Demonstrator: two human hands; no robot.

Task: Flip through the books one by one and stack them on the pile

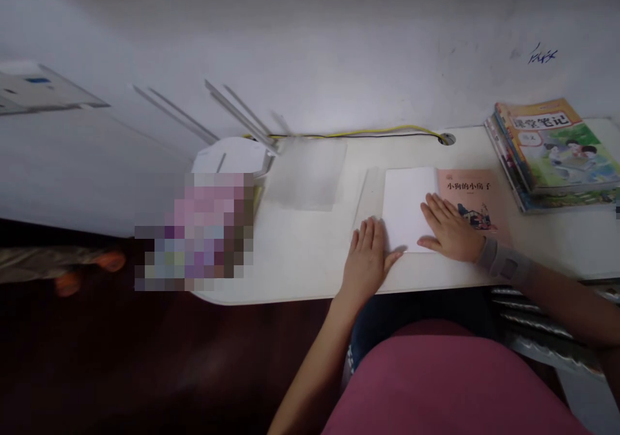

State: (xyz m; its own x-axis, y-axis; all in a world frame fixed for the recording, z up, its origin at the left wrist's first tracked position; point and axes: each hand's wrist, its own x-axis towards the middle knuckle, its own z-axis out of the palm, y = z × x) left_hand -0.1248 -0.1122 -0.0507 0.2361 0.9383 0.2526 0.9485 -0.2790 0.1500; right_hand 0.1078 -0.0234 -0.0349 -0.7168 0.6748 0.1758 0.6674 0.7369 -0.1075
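Observation:
A thin book with a pink title page [494, 206] and a blank white left side [404, 202] lies open on the white table. My right hand [450, 232] rests flat across the seam between the two sides, fingers stretched out, a grey band around its wrist. At the lower left edge of the white side lies my left hand [365, 254], fingers extended and thumb apart. A strip of clear plastic cover [371, 190] sticks out to the left from beside the white side. Both hands press on things without gripping them.
Behind the left hand lies a translucent sheet [310, 173]. Stacked books [562, 144] stand at the right. A white router [230, 154] with antennas and a blurred-out pink item [208, 222] occupy the left end. A yellow cable [363, 131] runs along the wall to a hole [446, 139].

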